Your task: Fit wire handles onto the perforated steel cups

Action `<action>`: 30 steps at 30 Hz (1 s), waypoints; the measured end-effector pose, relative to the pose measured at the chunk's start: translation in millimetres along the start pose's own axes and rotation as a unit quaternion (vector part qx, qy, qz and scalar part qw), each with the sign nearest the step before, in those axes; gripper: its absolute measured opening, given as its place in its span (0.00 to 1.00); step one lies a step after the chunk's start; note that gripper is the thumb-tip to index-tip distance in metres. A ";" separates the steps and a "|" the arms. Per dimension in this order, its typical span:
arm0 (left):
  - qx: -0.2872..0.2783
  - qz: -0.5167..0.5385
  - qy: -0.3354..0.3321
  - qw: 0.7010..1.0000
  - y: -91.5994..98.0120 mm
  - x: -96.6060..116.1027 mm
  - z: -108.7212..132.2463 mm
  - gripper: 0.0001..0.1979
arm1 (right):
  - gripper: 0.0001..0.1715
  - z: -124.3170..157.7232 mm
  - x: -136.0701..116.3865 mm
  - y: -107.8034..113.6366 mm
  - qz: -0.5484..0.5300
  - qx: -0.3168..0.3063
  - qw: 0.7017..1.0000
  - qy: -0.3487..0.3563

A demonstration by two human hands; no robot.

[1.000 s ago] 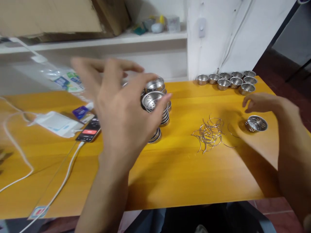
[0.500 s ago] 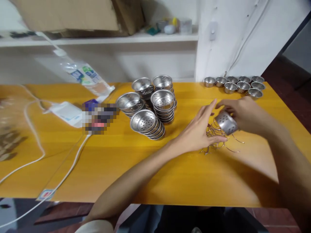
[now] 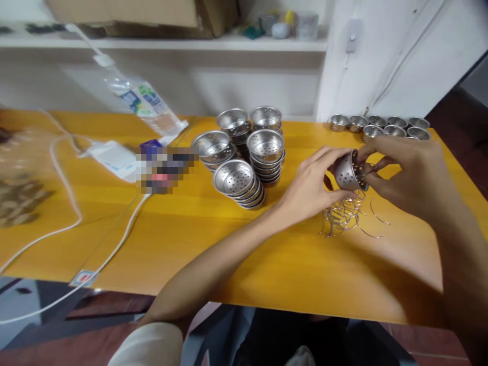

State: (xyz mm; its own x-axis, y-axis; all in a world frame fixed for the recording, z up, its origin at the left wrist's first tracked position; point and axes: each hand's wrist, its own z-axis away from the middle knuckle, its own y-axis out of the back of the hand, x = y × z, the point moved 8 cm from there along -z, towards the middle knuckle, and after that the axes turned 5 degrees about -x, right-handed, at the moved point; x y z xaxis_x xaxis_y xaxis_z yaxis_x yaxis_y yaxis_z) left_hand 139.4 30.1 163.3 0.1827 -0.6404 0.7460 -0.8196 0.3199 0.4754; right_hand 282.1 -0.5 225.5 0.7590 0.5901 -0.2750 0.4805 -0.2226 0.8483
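A small perforated metal cup (image 3: 346, 172) is held in the air on its side, its mouth turned to the right. My left hand (image 3: 310, 183) grips the cup's base between thumb and fingers. At the rim, my right hand (image 3: 404, 170) is closed in a pinch, with fingertips at the cup's mouth; whether it also holds a thin wire there I cannot make out. Below the cup, a loose pile of curved thin metal wires (image 3: 341, 216) lies on the orange table (image 3: 305, 274).
Several stacks of perforated cups (image 3: 234, 178) stand left of my hands. Single cups (image 3: 358, 123) sit in rows at the back right. A plastic bottle (image 3: 148, 104), a white box-shaped item (image 3: 114, 158) and a white cable (image 3: 131, 223) occupy the left side.
My left hand has taken hold of the cup, which has turned so its mouth faces right. My right fingers have shifted to its rim. The camera view has shifted slightly.
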 end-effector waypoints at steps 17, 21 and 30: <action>-0.010 -0.052 -0.043 0.998 13.7 13.0 -2.4 0.36 | 0.32 -9.5 11.1 -29.9 -0.199 -0.094 0.975 0.026; 0.020 -0.042 -0.026 0.999 20.9 21.5 6.6 0.32 | 0.32 -8.8 7.2 -29.3 -0.269 -0.114 0.956 0.033; 0.061 0.014 0.026 0.998 15.3 1.0 35.8 0.30 | 0.35 -10.2 -3.2 -48.2 -0.325 -0.151 0.932 0.059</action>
State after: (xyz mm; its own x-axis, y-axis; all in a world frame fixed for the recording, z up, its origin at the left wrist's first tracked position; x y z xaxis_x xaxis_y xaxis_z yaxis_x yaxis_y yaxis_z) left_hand 107.6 9.4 154.6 0.1846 -0.5945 0.7826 -0.8844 0.2469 0.3961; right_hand 252.1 16.3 190.1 0.2882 0.6092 -0.7388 0.6626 0.4301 0.6131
